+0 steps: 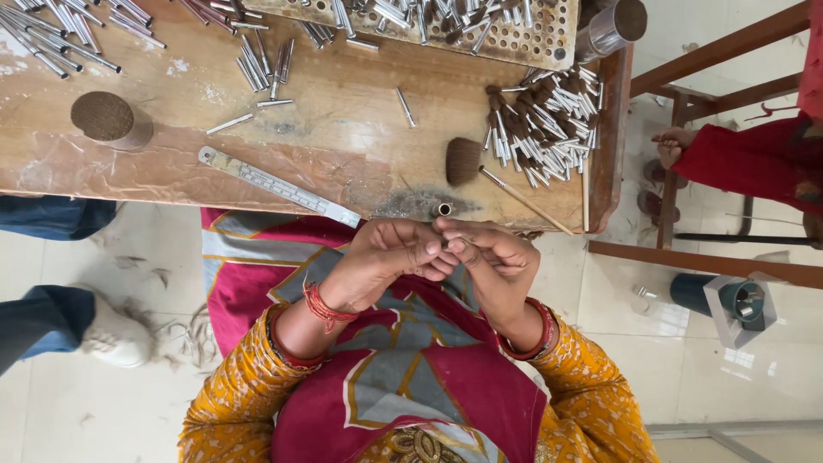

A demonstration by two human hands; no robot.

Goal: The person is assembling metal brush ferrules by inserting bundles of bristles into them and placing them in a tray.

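Observation:
My left hand [396, 254] and my right hand [487, 255] meet fingertip to fingertip just below the near edge of the wooden table [343, 129], above my lap. Both pinch a small thin piece [455, 240] that the fingers mostly hide. A short metal tube [443, 208] stands on the table edge right above my hands. A round brush with brown bristles [464, 160] and a thin wooden handle lies just beyond it. To its right is a pile of metal tubes [549, 120], some with brown tufts.
A metal ruler [279, 186] lies along the near table edge. A brown-topped cylinder [111, 120] stands at the left, a perforated board [523, 39] and a metal cup [613, 26] at the back. Another person's red sleeve [746, 159] is at the right, a white shoe [116, 334] at the left.

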